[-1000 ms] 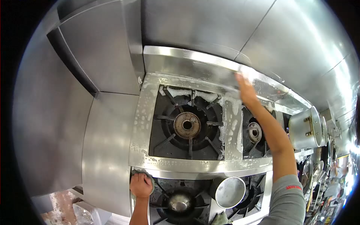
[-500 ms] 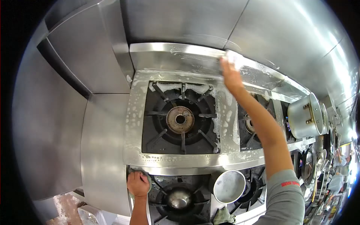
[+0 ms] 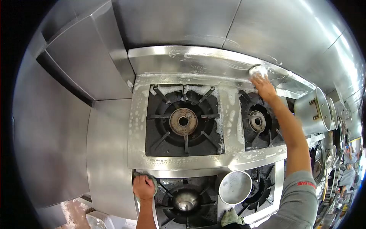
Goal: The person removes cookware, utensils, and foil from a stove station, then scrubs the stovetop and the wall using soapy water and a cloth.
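Note:
My right hand [image 3: 265, 89] presses a white, foam-covered pad [image 3: 258, 71] against the steel backsplash [image 3: 213, 63] behind the burners, to the right of centre. At the lower left, my left hand [image 3: 144, 187] is closed on a green cloth [image 3: 153, 184], resting at the left edge of the front burners. Suds and droplets cover the steel stove top [image 3: 232, 114] around the large back burner [image 3: 183, 121]. Foam streaks also mark the backsplash and the wall just above it.
A pot of cloudy liquid [image 3: 235, 187] stands between the front burners, with another green cloth [image 3: 231, 217] below it. An upturned metal bowl [image 3: 185, 201] sits on the front left burner. Large pots [image 3: 312, 110] stand at the right. Pans and utensils lie beyond.
My right hand and the foamy pad first moved left along the backsplash, then back to the right. My left hand stays at the front left edge on the cloth. The view has shifted slightly.

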Action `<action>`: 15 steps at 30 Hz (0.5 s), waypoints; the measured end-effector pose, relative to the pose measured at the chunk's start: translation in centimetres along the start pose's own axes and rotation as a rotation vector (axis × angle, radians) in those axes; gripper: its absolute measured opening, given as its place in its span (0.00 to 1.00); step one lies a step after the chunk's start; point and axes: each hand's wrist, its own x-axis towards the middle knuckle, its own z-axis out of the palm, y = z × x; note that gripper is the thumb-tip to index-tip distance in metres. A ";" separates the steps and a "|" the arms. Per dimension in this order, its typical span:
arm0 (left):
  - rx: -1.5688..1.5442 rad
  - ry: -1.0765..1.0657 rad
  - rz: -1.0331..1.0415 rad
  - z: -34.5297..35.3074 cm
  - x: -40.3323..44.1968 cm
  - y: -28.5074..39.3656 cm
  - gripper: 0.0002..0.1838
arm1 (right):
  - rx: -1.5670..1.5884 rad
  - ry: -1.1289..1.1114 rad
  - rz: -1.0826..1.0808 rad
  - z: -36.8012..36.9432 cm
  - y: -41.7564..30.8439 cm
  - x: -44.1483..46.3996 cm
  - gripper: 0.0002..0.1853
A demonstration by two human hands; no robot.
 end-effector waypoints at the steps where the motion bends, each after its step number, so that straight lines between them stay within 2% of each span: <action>1: 0.004 0.024 0.018 0.1 0.1 0.1 0.03 | 0.001 0.002 0.007 0.1 -0.3 -0.3 0.26; 3: 0.010 0.013 0.002 -0.1 0.2 0.5 0.04 | 0.728 0.596 0.791 0.6 -2.3 0.4 0.23; 4: 0.013 0.000 -0.016 -0.3 0.3 0.7 0.05 | 0.854 0.698 1.151 -2.1 -2.9 1.9 0.17; 5: 0.021 -0.004 -0.005 -0.3 0.3 0.8 0.05 | 0.860 0.695 1.164 -1.4 -3.0 4.1 0.17; 7: 0.041 -0.011 -0.006 0.1 0.0 0.5 0.05 | 1.678 0.753 1.783 0.5 -2.8 7.9 0.25; 9: 0.059 -0.004 0.010 0.2 0.2 0.6 0.05 | 1.905 0.901 1.687 -0.9 -6.8 11.2 0.27; 10: 0.069 0.002 0.011 0.2 0.0 0.6 0.05 | 1.898 0.924 1.612 -6.0 -10.2 12.5 0.26; 11: 0.068 -0.010 0.031 0.1 -0.2 0.7 0.05 | 1.886 0.933 1.638 -7.4 -13.4 13.3 0.26; 13: 0.096 0.006 0.018 0.2 0.1 1.0 0.06 | 1.481 0.408 1.296 -9.5 -16.7 13.9 0.18; 15: 0.091 -0.002 0.032 0.0 -0.2 1.1 0.06 | 2.301 0.417 0.944 -9.9 -18.0 12.7 0.18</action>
